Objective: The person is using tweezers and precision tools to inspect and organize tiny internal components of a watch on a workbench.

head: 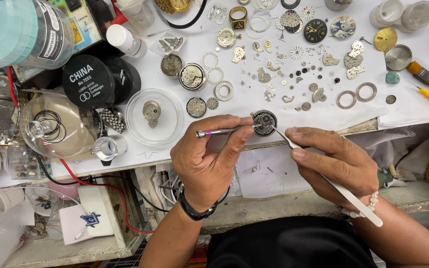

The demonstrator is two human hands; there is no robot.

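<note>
Where the clutter thickens at the upper left of the frame, a clear plastic jar (pixel 18 30) lies on its side above a round black tin (pixel 88 82) with a closed lid. Below them a glass dome (pixel 58 126) covers a few dark rings, and just right of it a shallow clear dish (pixel 167 106) holds one small round metal part.

Near the centre, the left hand (pixel 209 159) is closed on a slim screwdriver (pixel 219 132) with a purple band — thumb and forefinger pinch the shaft, the other fingers curled under. Its tip reaches the watch movement (pixel 264 122), which sits at the near edge of the white paper sheet (pixel 323 111), between the two hands.

The right hand (pixel 336 161) grips pale tweezers (pixel 336 188), fingers folded snugly round them, the points touching the movement's right side — the long handle runs back past the wrist.

Beyond, loose gears, plates and rings lie scattered over the paper. At the upper right, a shallow metal case back (pixel 398 57) rests open side up beside a gold dial (pixel 385 39); whether it holds anything cannot be told.
</note>
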